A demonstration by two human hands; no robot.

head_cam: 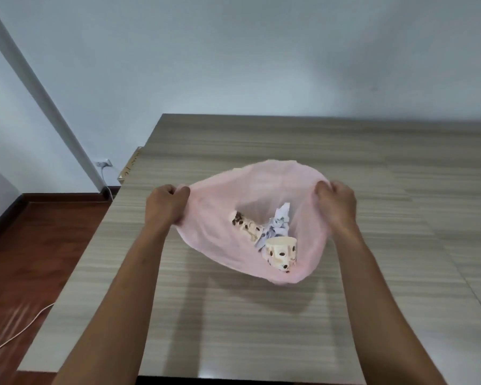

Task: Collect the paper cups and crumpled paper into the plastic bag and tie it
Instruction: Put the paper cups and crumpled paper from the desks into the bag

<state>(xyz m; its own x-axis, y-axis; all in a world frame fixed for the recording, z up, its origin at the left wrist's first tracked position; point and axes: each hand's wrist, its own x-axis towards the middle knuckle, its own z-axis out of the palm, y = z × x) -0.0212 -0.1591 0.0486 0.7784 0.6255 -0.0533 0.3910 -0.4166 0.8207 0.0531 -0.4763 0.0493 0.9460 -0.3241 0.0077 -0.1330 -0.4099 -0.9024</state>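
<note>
Above a wooden tabletop [261, 329], the left hand [165, 202] and right hand [336, 200] pinch opposite rims of a pink plastic bag [217, 232], stretching it open, likely before tying; paper cups [281, 252] and crumpled paper [281, 220] lie inside.

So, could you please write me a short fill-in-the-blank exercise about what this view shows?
1. The left hand and the right hand each grip the rim of the ____ plastic bag.
2. The number of paper cups visible inside the bag is ____.
3. The crumpled paper lies ____ the bag.
4. The bag's mouth is held ____, not tied.

Missing words: pink; two; inside; open
</note>
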